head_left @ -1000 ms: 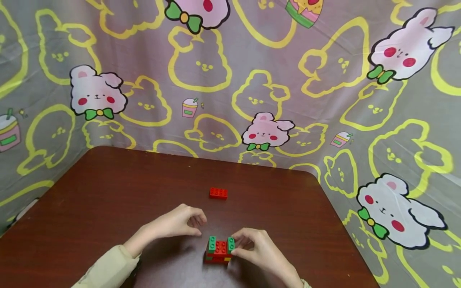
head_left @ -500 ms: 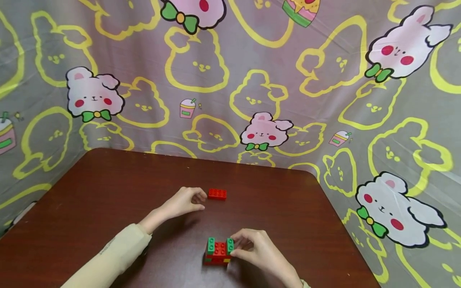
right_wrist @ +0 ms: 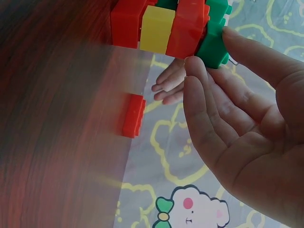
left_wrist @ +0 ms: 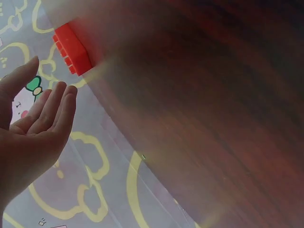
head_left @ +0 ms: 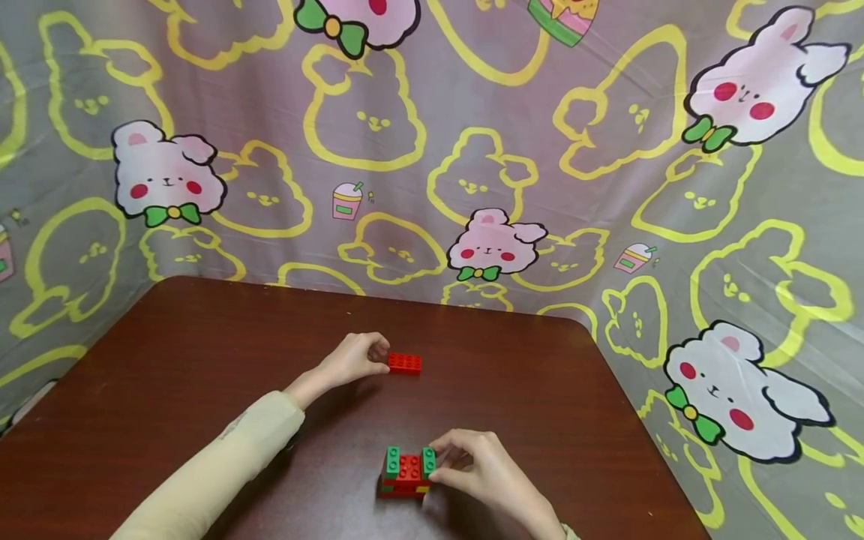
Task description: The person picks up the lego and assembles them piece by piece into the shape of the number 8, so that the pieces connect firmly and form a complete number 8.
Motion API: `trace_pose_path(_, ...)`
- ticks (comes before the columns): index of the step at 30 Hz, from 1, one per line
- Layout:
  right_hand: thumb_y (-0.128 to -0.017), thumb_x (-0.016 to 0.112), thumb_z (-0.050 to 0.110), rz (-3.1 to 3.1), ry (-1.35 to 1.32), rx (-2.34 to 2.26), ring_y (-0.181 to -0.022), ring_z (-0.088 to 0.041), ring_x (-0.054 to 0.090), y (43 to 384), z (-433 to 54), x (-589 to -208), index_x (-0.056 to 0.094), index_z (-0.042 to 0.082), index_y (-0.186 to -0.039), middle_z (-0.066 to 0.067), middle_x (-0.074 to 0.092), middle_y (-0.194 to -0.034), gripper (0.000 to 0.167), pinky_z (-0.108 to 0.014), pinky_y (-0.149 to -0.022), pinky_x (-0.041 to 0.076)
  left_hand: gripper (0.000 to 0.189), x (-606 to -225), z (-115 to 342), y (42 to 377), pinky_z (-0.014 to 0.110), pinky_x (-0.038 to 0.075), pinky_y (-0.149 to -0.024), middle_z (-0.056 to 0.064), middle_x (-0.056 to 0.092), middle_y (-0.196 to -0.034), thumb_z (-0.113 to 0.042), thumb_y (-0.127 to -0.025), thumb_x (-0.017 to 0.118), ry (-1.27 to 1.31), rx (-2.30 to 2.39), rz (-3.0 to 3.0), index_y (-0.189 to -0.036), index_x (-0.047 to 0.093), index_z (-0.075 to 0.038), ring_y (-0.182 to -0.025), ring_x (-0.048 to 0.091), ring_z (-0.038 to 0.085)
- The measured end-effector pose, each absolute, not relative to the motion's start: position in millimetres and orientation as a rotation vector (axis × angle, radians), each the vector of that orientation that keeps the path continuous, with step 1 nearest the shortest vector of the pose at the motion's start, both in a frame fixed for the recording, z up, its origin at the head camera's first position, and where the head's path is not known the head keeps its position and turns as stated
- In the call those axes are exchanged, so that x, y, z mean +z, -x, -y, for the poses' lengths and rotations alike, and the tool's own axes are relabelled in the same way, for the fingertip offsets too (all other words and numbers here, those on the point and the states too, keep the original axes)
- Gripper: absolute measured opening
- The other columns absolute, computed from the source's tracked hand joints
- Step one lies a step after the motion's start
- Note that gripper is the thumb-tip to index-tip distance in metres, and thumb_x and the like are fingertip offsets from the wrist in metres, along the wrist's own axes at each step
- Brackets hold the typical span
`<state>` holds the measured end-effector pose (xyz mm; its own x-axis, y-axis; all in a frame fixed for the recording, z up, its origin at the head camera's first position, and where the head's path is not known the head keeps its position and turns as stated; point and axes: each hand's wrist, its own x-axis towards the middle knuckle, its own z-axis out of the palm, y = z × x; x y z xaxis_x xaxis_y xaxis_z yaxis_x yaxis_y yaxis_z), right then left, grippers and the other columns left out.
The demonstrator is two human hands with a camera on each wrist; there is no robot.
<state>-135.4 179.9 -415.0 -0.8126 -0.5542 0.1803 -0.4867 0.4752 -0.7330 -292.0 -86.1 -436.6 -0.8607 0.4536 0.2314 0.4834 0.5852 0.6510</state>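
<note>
A small stack of toy building bricks (head_left: 409, 469) stands on the near part of the table, red in its layers with a yellow brick (right_wrist: 156, 29) between them. Two green bricks sit upon it, one at each end. My right hand (head_left: 487, 471) pinches the right green brick (right_wrist: 213, 46) between thumb and fingertips. Farther off, a loose red brick (head_left: 405, 364) lies studs up. Beside its left end is my left hand (head_left: 352, 358), thumb and fingers parted around air. In the left wrist view a gap separates those fingers from the red brick (left_wrist: 73, 50).
The dark brown wooden table (head_left: 223, 360) has rounded far corners. A grey curtain (head_left: 378, 97) with cartoon bunny prints hangs behind it and along both sides.
My left hand has moved forward and away from the stack to the loose red brick's left end. The right hand stays at the stack. The head view has shifted slightly.
</note>
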Motion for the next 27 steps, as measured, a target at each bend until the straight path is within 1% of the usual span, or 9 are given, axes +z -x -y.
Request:
trace_pose_path(5, -0.086, 0.078, 0.022, -2.643, 0.964, -1.267, -0.075, 0.000, 0.066, 133.7, -180.2, -412.4, 0.071, 0.011, -0.104, -0.004, 0.075, -0.092, 0.022, -0.019, -0.067, 0.056, 0.043, -435.4, 79.8, 299.1, 0.042, 0.058, -0.086, 0.020, 0.071, -0.107, -0.010, -0.080, 0.081, 0.797, -1.135, 2.800, -0.115, 0.063, 0.008, -0.096, 0.070, 0.030)
trace_pose_path(12, -0.086, 0.077, 0.023, -2.638, 0.968, -1.261, -0.076, 0.001, 0.067, 134.6, -181.2, -414.2, 0.071, 0.011, -0.105, -0.003, 0.075, -0.092, 0.022, -0.019, -0.068, 0.057, 0.049, -439.3, 71.8, 305.7, 0.041, 0.057, -0.088, 0.021, 0.071, -0.109, -0.012, -0.078, 0.083, 0.808, -1.075, 2.863, -0.117, 0.062, 0.009, -0.098, 0.071, 0.030)
trace_pose_path(20, -0.086, 0.077, 0.021, -2.608, 0.889, -1.262, -0.077, 0.004, 0.066, 133.9, -181.2, -415.9, 0.071, 0.013, -0.105, -0.003, 0.075, -0.093, 0.022, -0.019, -0.069, 0.057, 0.050, -444.2, 67.8, 310.3, 0.043, 0.055, -0.092, 0.020, 0.071, -0.113, -0.012, -0.077, 0.084, 0.794, -1.007, 2.918, -0.118, 0.063, 0.007, -0.104, 0.068, 0.031)
trace_pose_path(27, -0.088, 0.076, 0.023, -2.626, 0.944, -1.261, -0.077, 0.003, 0.066, 134.3, -182.3, -417.5, 0.071, 0.012, -0.105, -0.003, 0.075, -0.094, 0.021, -0.018, -0.068, 0.056, 0.047, -446.6, 65.2, 316.0, 0.043, 0.055, -0.090, 0.019, 0.071, -0.108, -0.011, -0.076, 0.084, 0.806, -0.902, 2.928, -0.115, 0.064, 0.006, -0.100, 0.067, 0.030)
